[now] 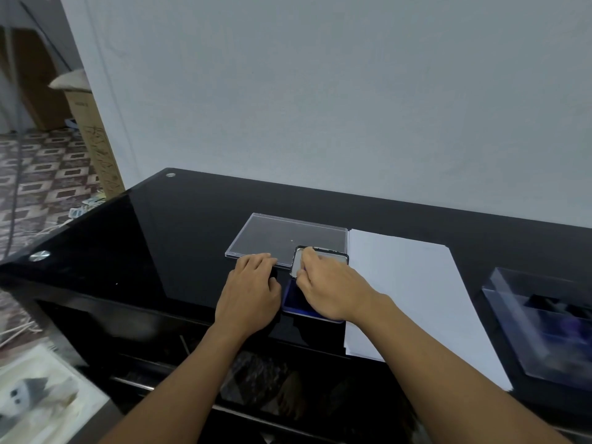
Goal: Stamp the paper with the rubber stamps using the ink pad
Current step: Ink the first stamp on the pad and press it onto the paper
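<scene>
You're opening the ink pad (291,301): your right hand (333,290) pinches its lid (338,256); left hand (248,293) rests beside, grip unclear. Next, lay the lid fully back.

Count on the black tabletop (192,235): seven items in five kinds, plus two hands.

One ink pad (296,302), opened, near the front edge; one flat clear plastic case (272,238) behind it; one stack of white paper (410,283) to its right, the number of sheets not readable; one clear plastic box (544,331) at the right edge, its dark contents too blurred to count; one small black object (273,273), mostly hidden; two round metal fittings, one at the far left corner (170,174) and one at the near left corner (39,256). Two hands: left hand (250,290), right hand (330,286).
</scene>
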Demonstrator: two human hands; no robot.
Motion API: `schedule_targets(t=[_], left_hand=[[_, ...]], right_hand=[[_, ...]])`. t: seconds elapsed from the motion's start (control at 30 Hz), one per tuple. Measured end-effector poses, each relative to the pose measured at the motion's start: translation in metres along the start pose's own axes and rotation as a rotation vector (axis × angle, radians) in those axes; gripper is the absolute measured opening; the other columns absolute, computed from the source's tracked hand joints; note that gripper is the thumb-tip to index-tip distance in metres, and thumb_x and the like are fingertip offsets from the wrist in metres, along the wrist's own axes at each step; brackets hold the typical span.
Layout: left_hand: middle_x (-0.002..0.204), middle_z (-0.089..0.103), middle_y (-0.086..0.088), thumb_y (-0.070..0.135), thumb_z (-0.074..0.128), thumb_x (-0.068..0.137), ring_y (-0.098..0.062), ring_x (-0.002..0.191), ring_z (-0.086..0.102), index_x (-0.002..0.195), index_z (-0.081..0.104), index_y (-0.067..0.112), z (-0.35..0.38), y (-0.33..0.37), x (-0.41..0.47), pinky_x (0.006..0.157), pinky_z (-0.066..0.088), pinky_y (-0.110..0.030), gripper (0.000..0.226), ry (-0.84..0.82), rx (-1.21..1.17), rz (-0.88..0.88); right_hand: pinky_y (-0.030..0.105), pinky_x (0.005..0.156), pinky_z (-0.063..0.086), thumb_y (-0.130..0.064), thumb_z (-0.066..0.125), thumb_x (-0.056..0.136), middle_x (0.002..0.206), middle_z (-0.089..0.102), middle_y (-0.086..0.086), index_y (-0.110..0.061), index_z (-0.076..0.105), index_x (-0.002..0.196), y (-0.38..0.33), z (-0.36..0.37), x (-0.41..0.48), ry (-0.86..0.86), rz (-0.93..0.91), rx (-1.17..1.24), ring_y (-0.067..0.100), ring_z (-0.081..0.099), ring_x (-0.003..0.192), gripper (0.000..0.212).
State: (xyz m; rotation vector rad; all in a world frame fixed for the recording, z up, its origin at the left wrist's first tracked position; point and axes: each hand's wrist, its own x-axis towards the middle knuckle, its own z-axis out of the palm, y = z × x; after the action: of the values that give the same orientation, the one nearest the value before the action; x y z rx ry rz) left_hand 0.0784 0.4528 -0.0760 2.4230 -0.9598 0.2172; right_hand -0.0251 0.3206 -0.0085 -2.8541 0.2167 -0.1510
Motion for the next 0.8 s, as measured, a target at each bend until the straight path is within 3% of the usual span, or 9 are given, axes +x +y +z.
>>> schedule_targets(t=[0.53,0.7,0.8], left_hand=[[0.149,0.045,0.008,0.021,0.047,0.098,-0.012,0.141,0.029,0.141,0.050,0.020,-0.002,0.001,0.002,0.113,0.031,-0.035,0.043,-0.028,-0.034,-0.036],[0.135,0.057,0.004,0.018,0.050,0.094,-0.017,0.130,0.040,0.127,0.060,0.018,-0.011,0.012,0.017,0.107,0.039,-0.039,0.035,-0.020,-0.099,-0.094],[0.128,0.058,0.003,0.017,0.052,0.094,-0.020,0.123,0.043,0.119,0.062,0.017,-0.018,0.031,0.030,0.102,0.041,-0.040,0.028,0.034,-0.113,-0.013]], right_hand=[[0.037,0.072,0.050,-0.030,0.040,0.102,0.093,0.061,0.001,-0.019,0.045,0.100,0.009,-0.009,-0.002,0.064,-0.007,0.002,0.020,0.058,0.081,0.013],[0.034,0.067,0.049,-0.030,0.046,0.101,0.087,0.062,-0.001,-0.019,0.049,0.099,0.026,-0.023,-0.004,0.143,0.085,0.205,0.017,0.059,0.077,0.012],[0.025,0.063,0.046,-0.028,0.051,0.099,0.088,0.064,-0.004,-0.019,0.057,0.096,0.045,-0.036,-0.002,0.234,0.188,0.379,0.014,0.060,0.079,0.011]])
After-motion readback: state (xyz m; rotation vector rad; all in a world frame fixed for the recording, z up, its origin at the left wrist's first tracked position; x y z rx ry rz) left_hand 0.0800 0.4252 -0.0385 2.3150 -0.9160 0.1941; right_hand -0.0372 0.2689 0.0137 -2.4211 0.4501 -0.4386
